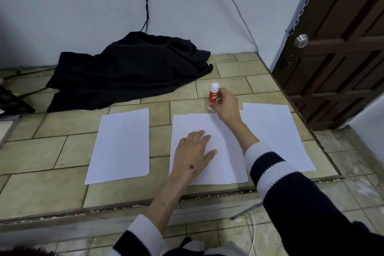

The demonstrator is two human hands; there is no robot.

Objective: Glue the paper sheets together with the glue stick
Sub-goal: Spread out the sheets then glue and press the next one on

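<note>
Both hands reach forward over a tiled desk (62, 151), each arm in a dark sleeve with a white striped cuff. On the left side, the left hand (194, 149) lies palm down with its fingers straight and slightly spread, pressing flat on the middle paper sheet (220, 164); it holds nothing. Its forearm runs up from the lower middle of the view, with the cuff pushed back from the wrist.

Further right and further from the person, the right hand (226, 106) is curled round a glue stick (213, 94) and grips it by the red body. The glue stick stands nearly upright, tilted a little, with its white cap at the top, and its lower end sits just beyond the far edge of the middle paper sheet. Whether that end touches the desk I cannot tell. The right forearm crosses the right part of the middle paper sheet on its way to the glue stick.

Three groups of white paper lie side by side on the desk: the left paper sheet (122, 145) lies apart from the others, the middle one is under the left hand, and the right paper sheet (276, 135) lies just beside the middle one. The left and right groups show doubled edges, so each may be more than one sheet.

One glue stick is in view. Behind the papers, a black cloth (128, 72) lies bunched against the wall, and a brown wooden door (342, 48) stands at the right.
</note>
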